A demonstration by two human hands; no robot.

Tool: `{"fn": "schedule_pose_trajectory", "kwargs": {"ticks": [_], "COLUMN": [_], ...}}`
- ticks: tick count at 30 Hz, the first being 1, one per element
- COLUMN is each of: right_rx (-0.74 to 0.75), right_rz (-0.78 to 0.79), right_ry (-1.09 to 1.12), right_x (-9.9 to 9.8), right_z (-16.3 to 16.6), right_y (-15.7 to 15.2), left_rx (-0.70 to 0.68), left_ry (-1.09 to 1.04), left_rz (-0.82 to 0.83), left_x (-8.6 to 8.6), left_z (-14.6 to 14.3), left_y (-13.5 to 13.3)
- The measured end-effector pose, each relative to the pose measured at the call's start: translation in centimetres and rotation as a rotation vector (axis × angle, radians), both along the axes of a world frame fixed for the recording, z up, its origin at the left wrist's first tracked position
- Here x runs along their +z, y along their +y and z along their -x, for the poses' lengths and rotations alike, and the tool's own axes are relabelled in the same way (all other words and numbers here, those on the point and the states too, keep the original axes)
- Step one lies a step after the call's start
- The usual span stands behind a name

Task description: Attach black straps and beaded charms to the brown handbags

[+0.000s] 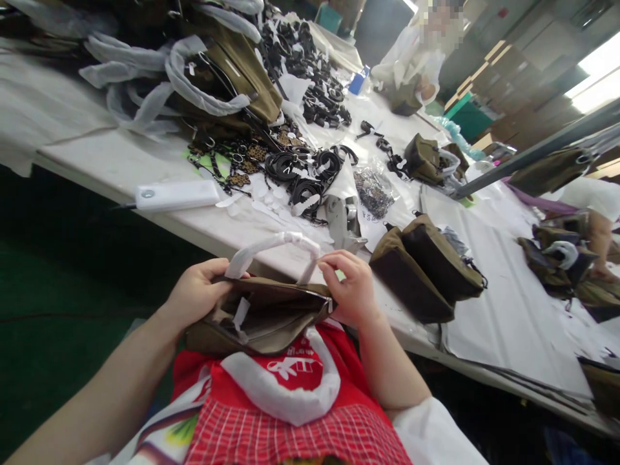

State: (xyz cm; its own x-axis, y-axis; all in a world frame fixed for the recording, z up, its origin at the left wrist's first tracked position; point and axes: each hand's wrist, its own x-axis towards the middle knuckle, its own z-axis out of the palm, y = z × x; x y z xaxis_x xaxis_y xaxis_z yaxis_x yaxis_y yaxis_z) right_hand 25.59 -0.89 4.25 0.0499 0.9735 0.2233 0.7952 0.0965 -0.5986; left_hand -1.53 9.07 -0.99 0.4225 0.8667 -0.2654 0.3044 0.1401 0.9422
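An olive-brown handbag (213, 337) rests against my red apron, its zipped top gaping so the lining shows. White wrapping covers both of its handles; the far handle (271, 243) arches up and the near handle (310, 413) hangs down over the apron. My left hand (201, 290) is closed on the bag's left top edge, by the base of the far handle. At the right, my right hand (349, 284) pinches the far handle's other base, close to the zip end. A white tag (241, 316) sits inside the bag.
Coiled black straps (305, 171) and leopard-print pieces lie on the white table (121, 168). A white box-like device (177, 195) is near its edge. Olive bags (426, 265) stand at right, more are piled at left (232, 71). Other people work beyond and at far right.
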Motion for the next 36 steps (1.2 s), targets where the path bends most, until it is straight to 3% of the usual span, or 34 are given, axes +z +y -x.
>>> {"fn": "schedule_pose_trajectory", "kwargs": {"ticks": [6,10,23,28,33,36], "right_rx": [0.040,0.033,0.114,0.113,-0.003,-0.227], "right_rz": [0.209,0.208,0.304,0.314,0.223,0.070], "right_ry": [-0.233,-0.246,-0.444,-0.361,-0.286,-0.100], "right_x": [-8.1,-10.0,-8.3,-8.3,-7.9,-6.4], "right_z": [-5.9,-6.7,-6.2,-6.6,-6.8,-6.7], "right_y": [1.7,1.3,1.0,1.4,1.6,1.2], "left_rx": [-0.045,-0.057,-0.030,0.001,0.051,0.051], "left_ry": [0.044,0.051,0.048,0.032,0.006,-0.029], "left_rz": [-0.064,-0.063,-0.040,-0.006,0.068,0.117], "left_x": [-0.1,-0.1,0.3,0.5,0.8,0.9], "left_z": [-0.8,-1.2,-1.7,-1.6,-1.6,-1.7], "left_y": [-0.1,-0.2,0.0,0.1,0.1,0.2]}}
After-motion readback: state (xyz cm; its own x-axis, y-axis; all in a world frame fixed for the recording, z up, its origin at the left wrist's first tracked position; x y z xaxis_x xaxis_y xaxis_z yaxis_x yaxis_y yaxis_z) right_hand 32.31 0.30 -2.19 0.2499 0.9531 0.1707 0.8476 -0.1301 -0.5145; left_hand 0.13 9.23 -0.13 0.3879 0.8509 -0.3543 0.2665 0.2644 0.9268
